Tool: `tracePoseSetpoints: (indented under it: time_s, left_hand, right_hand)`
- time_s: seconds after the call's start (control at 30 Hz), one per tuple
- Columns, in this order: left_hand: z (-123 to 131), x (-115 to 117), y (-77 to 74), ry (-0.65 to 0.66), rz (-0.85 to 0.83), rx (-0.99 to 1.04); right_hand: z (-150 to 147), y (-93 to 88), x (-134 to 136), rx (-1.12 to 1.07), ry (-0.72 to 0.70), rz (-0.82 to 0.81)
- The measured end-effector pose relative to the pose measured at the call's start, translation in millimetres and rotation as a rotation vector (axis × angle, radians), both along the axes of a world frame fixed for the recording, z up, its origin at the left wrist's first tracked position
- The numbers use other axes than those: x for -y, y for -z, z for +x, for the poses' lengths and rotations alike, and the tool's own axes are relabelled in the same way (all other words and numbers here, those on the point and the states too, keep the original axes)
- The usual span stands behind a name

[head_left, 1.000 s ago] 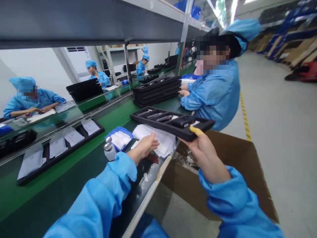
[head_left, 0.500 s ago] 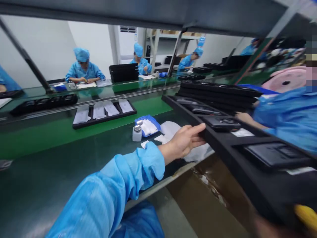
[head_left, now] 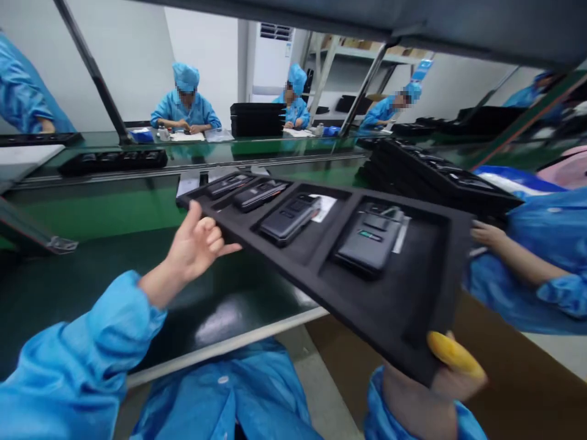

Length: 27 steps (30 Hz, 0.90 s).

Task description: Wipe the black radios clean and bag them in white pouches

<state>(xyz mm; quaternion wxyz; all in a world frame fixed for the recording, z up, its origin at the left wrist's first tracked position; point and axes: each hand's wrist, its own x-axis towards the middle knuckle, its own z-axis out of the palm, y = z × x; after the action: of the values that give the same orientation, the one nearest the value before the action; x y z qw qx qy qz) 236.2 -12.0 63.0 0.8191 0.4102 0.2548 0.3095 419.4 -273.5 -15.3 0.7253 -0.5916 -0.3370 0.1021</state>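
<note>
A long black foam tray [head_left: 413,299] with several dark handheld devices [head_left: 371,241] in its pockets hangs in the air over the dark green bench edge. My right hand [head_left: 440,382], a yellow cot on its thumb, grips the tray's near end from below. My left hand [head_left: 199,244] touches the tray's far left edge, thumb up and fingers curled against the rim. Small white paper slips lie beside some devices.
A stack of black trays [head_left: 426,174] stands to the right, where a co-worker's hand [head_left: 488,235] and blue sleeve reach in. The green conveyor belt [head_left: 92,208] carries another tray [head_left: 114,160]. Several people in blue sit opposite. A brown cardboard box [head_left: 527,379] sits at lower right.
The tray has swung left and toward me, over the bench. My left hand moved from the white cloths to the tray's far edge. The view turned left.
</note>
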Motion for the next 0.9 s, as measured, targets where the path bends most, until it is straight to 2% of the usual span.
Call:
tracePoseSetpoints:
  time_s: [0.1, 0.2, 0.27, 0.37, 0.47, 0.57, 0.63, 0.7, 0.77, 0.83, 0.9]
  left_hand:
    - [-69.0, 10.5, 23.9, -0.217, 0.089, -0.048]
    - [-120.9, 32.4, 47.1, -0.372, 0.154, -0.115]
    - [-141.4, 49.3, 63.3, -0.401, 0.158, -0.17]
    - [-153.1, 69.0, 87.0, -0.413, 0.139, -0.206]
    - [-155.5, 77.1, 103.3, -0.375, 0.142, -0.316]
    - [-165.4, 74.0, 108.9, -0.388, 0.329, -0.584]
    - [-179.5, 65.5, 108.1, -0.531, 0.593, -0.778]
    - [-197.6, 52.2, 106.2, -0.733, 0.866, -0.954]
    - [-215.5, 36.2, 106.5, -0.875, 1.028, -1.128]
    - [-228.9, 21.2, 111.7, -0.909, 1.022, -1.289]
    - [-235.4, 10.6, 121.9, -0.903, 0.916, -1.382]
  right_hand:
    - [-14.6, 4.7, -39.3, -0.156, -0.194, -0.001]
    - [-27.9, 14.6, -80.5, -0.282, -0.419, -0.109]
    - [-34.1, 23.6, -103.0, -0.365, -0.494, -0.183]
    - [-36.3, 39.4, -124.4, -0.431, -0.532, -0.291]
    - [-31.8, 55.3, -132.6, -0.432, -0.5, -0.399]
    - [-26.5, 68.6, -133.7, -0.381, -0.387, -0.473]
    - [-24.7, 75.6, -133.8, -0.328, -0.312, -0.495]
    - [-24.4, 81.0, -134.2, -0.281, -0.261, -0.504]
    - [-25.3, 84.6, -134.4, -0.212, -0.21, -0.521]
    - [-27.1, 86.2, -133.4, -0.091, -0.148, -0.584]
    - [-29.6, 85.5, -131.1, 0.057, -0.094, -0.682]
